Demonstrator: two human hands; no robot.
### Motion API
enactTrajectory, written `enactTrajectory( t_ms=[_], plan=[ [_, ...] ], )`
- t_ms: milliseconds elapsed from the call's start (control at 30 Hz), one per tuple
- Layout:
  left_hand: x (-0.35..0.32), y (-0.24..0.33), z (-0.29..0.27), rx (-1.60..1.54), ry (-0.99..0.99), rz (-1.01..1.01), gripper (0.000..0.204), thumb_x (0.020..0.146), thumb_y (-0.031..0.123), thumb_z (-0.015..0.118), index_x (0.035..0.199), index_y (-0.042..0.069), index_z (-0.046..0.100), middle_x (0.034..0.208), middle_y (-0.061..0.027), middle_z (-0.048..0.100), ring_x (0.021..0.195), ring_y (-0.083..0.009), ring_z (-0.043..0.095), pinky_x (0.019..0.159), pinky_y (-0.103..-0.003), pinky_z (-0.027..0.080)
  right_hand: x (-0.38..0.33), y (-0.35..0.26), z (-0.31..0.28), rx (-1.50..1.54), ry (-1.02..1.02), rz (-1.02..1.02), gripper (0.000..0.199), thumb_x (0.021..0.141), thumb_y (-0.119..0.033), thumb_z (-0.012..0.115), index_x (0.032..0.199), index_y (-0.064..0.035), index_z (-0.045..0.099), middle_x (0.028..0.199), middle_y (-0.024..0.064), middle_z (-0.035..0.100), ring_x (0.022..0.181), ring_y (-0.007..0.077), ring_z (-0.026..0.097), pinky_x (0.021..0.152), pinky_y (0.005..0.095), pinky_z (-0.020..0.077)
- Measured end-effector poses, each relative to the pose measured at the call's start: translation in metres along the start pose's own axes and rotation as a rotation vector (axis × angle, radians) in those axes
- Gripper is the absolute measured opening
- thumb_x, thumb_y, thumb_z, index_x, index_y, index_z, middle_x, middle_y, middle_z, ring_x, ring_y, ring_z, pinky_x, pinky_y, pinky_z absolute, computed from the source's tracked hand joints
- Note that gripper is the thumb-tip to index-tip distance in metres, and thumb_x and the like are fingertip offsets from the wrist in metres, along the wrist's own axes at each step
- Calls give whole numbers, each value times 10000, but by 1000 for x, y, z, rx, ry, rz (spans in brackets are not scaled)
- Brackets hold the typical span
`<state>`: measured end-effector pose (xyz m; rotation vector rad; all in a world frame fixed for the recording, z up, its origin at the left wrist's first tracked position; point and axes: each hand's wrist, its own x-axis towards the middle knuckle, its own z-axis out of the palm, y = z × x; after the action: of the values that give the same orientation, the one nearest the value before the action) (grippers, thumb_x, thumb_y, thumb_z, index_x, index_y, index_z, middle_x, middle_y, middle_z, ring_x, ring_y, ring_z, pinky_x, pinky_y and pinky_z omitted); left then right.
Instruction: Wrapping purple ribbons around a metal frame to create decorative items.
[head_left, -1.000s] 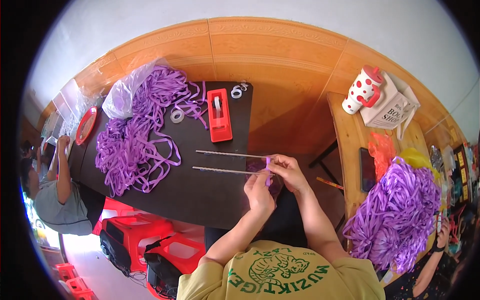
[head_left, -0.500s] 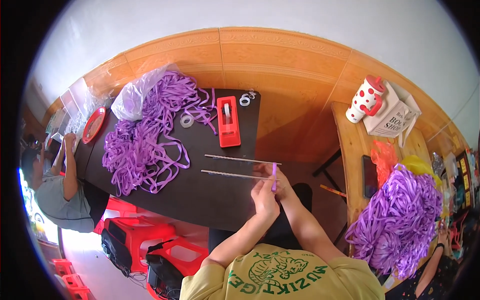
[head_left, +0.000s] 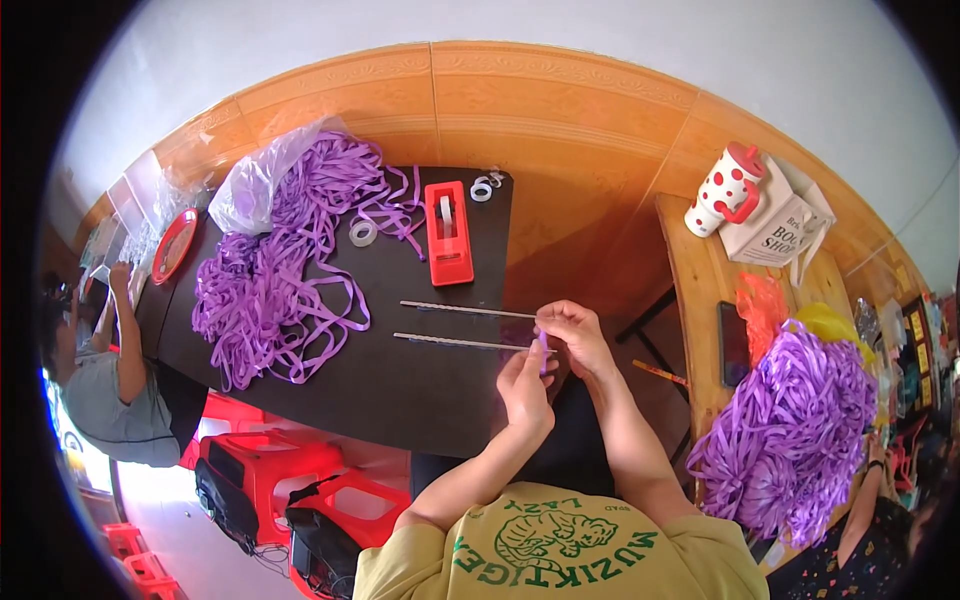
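Observation:
Two thin, pale, ridged rods, a far one [head_left: 465, 308] and a near one [head_left: 455, 342], run parallel over the dark table toward my hands. Between their right ends shows a short piece of purple ribbon [head_left: 543, 345]. My left hand [head_left: 525, 390] is closed, its thumb and fingers pinching the ribbon by the near rod's end. Farther up, my right hand [head_left: 580, 338] pinches the ribbon at the far rod's end, its fingertips covering that tip. How the ribbon passes around the rods is partly hidden.
A heap of purple ribbon [head_left: 270, 300] spills from a plastic bag [head_left: 258, 190] beside a red tape dispenser [head_left: 449, 245]. Another ribbon pile [head_left: 785, 440] lies on the wooden table at right, near a phone [head_left: 733, 343] and a dotted tumbler [head_left: 724, 190]. Red stools [head_left: 350, 505] stand lower left.
My right hand has come up from behind the left hand to the far rod's end, and its fingers now pinch there. My left hand stays by the near rod. The view has shifted slightly.

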<state>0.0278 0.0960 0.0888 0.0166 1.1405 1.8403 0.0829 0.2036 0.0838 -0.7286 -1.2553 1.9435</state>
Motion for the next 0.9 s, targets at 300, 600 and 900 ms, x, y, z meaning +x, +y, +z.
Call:
enactTrajectory(
  t_ms=[300,600,900],
  plan=[
    [1,-10,3,-65,-9,-35,64,855,93,610,805,56,627,806,-40,653,653,-114,596,559,-215,410,0,-5,-9,28,7,-1,74,747,47,649,810,12,636,727,65,629,623,118,582,573,230,458],
    [-28,-43,-21,447,-549,-396,344,858,153,644,1144,-29,589,906,-36,642,713,-87,582,611,-209,440,3,31,-60,-283,159,-13,120,775,-45,703,880,-14,653,742,13,629,634,67,561,578,194,433],
    [-63,112,-36,698,-1271,43,147,874,43,592,964,-61,643,950,-116,637,845,-175,609,717,-282,469,29,119,-103,-413,311,5,198,854,-142,637,985,7,628,782,4,606,664,69,540,586,210,427]
  ],
)
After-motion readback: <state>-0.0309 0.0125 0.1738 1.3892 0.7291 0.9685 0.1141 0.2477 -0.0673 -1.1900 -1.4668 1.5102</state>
